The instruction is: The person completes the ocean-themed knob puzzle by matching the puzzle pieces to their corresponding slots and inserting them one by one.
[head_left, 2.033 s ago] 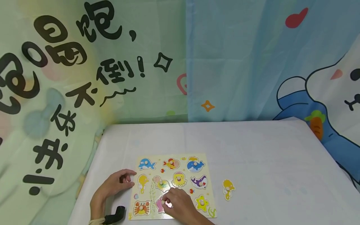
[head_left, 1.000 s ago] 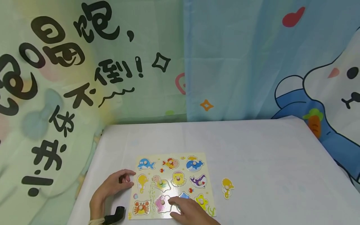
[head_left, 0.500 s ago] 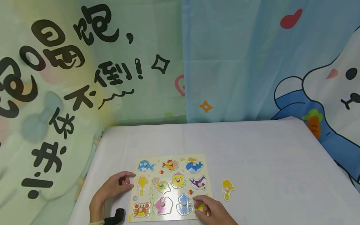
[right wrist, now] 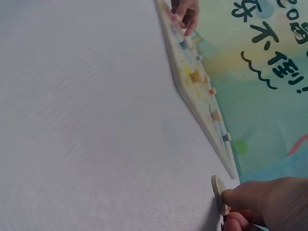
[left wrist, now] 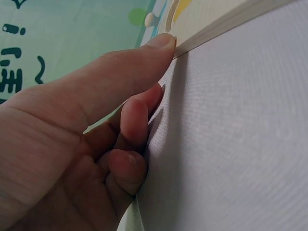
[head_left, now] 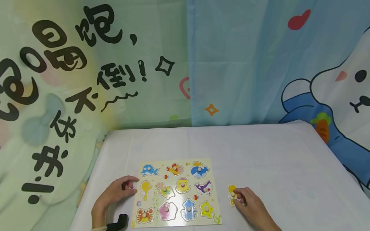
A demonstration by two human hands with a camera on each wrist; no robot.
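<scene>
A wooden knob puzzle board (head_left: 173, 223) with sea-animal pieces lies on the white table. My left hand (head_left: 115, 191) rests at its left edge. The thumb (left wrist: 139, 62) touches the board's side in the left wrist view, while the other fingers are loosely bent and hold nothing. To the right of the board, my right hand (head_left: 251, 205) pinches a yellow seahorse puzzle piece (head_left: 231, 192), its fingers covering part of it. In the right wrist view the piece (right wrist: 219, 192) shows edge-on near the tabletop. On the board, a yellow seahorse shape (head_left: 145, 190) shows no knob.
Knobbed pieces on the board include a crab (head_left: 145, 215), a blue squid (head_left: 189, 210) and a yellow star (head_left: 206, 209). A black device (head_left: 118, 223) sits at my left wrist. Printed curtains (head_left: 231, 64) hang behind the white table (head_left: 274, 160).
My right hand has moved right, from the pink piece across the squid and star, off the board to the seahorse piece, which it now pinches. My left hand stays at the board's edge.
</scene>
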